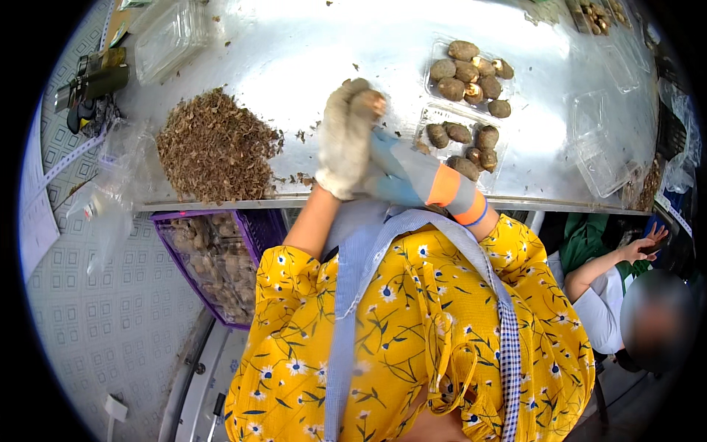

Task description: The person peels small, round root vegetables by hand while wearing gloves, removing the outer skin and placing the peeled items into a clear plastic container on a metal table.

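Note:
My left hand, in a whitish knit work glove, is closed around a small brown taro corm whose pale cut end shows. Against it, from the right, presses my right hand, in a grey and blue coated glove with orange bands; its fingers are partly hidden, so whether it also grips the corm is unclear. Right of the hands, one clear plastic tray holds several taro corms. A second clear tray, nearer to me, holds several more. On the left lies a heap of brown fibrous peelings.
Stacked clear containers stand at the far left of the metal table. More clear trays lie at the right. Below the table's left edge is a purple crate of packed corms. A person is at the lower right.

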Tool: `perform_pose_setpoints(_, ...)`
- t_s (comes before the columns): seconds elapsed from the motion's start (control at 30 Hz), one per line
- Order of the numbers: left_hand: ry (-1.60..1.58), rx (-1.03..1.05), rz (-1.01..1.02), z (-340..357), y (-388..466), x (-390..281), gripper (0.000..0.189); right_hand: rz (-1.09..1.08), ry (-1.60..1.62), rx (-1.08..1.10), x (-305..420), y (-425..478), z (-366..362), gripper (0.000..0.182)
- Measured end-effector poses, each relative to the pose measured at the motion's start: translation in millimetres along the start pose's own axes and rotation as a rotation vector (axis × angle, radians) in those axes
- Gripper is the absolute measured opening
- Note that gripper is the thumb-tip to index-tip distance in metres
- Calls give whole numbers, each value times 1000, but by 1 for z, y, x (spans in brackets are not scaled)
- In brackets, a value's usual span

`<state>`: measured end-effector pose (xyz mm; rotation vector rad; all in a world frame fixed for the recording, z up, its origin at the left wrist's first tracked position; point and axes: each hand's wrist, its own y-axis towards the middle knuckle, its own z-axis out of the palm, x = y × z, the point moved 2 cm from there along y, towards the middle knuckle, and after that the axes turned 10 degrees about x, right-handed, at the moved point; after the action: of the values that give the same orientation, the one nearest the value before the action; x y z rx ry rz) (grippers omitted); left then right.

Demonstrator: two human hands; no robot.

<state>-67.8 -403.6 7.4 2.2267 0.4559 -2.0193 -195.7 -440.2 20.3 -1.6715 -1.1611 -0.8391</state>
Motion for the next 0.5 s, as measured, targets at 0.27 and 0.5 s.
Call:
perform_pose_setpoints(0.27,-523,-116,-219,-16,-3,18,72,185,384,-371,7,-27,-38,44)
perform_pose_setpoints(0.5,-525,265,-289,23,-8,4,65,-31,320,-519,-6,-26,-40,56)
